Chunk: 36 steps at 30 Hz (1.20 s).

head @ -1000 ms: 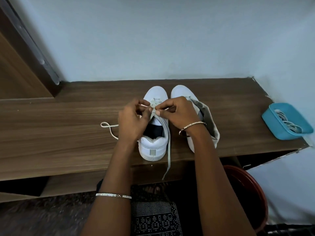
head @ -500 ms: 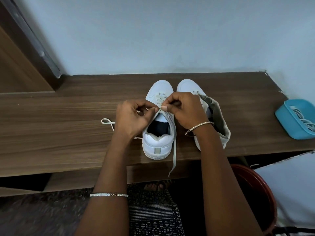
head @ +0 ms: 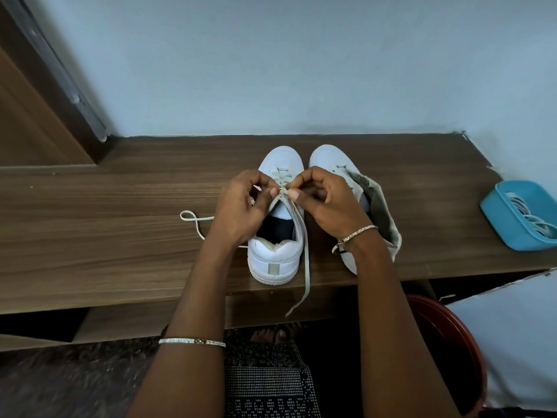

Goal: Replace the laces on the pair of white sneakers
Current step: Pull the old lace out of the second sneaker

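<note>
Left hand: the left hand (head: 238, 206) is pinching the lace (head: 306, 267) between thumb and forefinger, the other fingers curling in.
Right hand: the right hand (head: 325, 200) is pinching the same lace just opposite, fingertips nearly meeting over the eyelets.
Lace: one end is hanging over the surface (head: 120, 236) edge beside the heel; the other is lying in a loop to the left of the left hand.
Sneakers: the left sneaker (head: 275, 260) is standing toe-away under both hands; the right sneaker (head: 328, 158) is sitting just beside it, partly hidden by the right wrist.
Step, as judged: the hands are working one crossing at mid-tongue; whether pulling out or threading in, I cannot tell.
Doing it well: slack is needing to be fed one eyelet at a time, with the shoe pinned down so it is not sliding.
Risk: the dangling end is liable to snag.
Spare laces: white laces (head: 530, 215) are waiting in the blue tray (head: 494, 206), well apart to the right.
</note>
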### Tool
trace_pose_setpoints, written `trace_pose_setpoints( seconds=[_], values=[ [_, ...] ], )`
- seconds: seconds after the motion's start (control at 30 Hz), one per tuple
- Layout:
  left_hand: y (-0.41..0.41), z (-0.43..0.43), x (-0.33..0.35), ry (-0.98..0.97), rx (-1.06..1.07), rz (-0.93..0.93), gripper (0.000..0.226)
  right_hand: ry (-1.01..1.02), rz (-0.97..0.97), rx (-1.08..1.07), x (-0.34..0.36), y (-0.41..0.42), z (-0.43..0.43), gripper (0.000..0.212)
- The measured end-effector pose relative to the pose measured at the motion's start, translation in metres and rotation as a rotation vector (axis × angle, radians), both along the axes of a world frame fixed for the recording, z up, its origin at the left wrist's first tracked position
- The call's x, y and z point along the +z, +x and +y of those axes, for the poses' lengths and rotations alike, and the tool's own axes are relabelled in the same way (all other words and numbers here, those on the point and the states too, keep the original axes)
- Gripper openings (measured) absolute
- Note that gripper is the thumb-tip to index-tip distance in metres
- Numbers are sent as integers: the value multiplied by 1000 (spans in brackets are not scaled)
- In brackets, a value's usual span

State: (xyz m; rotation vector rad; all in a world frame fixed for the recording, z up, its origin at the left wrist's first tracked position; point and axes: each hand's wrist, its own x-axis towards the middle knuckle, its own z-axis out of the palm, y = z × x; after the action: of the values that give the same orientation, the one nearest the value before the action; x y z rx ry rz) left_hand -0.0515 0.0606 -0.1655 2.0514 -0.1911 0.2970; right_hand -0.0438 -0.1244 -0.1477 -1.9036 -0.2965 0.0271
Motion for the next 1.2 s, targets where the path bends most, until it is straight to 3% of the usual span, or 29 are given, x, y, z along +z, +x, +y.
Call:
trace_pose_setpoints(
  seconds=[0.1,0.37,0.57,0.67,0.77,0.9,0.97,1.03,1.1,1.2],
  values=[
    [-1,0,0,-86,-70,79,10,-31,-9,16,3,-2,4,20],
    [0,-1,10,-352,-125,401,10,51,37,-122,-6,7,5,11],
    [1,-9,12,-292,-111,344,28,488,388,-41,-5,5,11,19],
    [1,-2,11,-384,-105,272,44,766,512,-187,11,2,14,21],
    [2,10,17,-712,67,224,30,1058,546,-336,23,2,4,14],
    [7,32,14,-1095,486,296,24,1315,453,-278,28,1,-14,20],
    [9,39,8,-1100,690,407,14,1356,404,-285,27,1,-21,23],
    [9,42,4,-1110,828,480,23,1382,354,-321,26,2,-29,30],
    [8,43,2,-1113,883,485,16,1423,304,-326,26,3,-35,35],
    [9,42,3,-1085,975,438,28,1531,228,-292,28,3,-43,34]
  ],
)
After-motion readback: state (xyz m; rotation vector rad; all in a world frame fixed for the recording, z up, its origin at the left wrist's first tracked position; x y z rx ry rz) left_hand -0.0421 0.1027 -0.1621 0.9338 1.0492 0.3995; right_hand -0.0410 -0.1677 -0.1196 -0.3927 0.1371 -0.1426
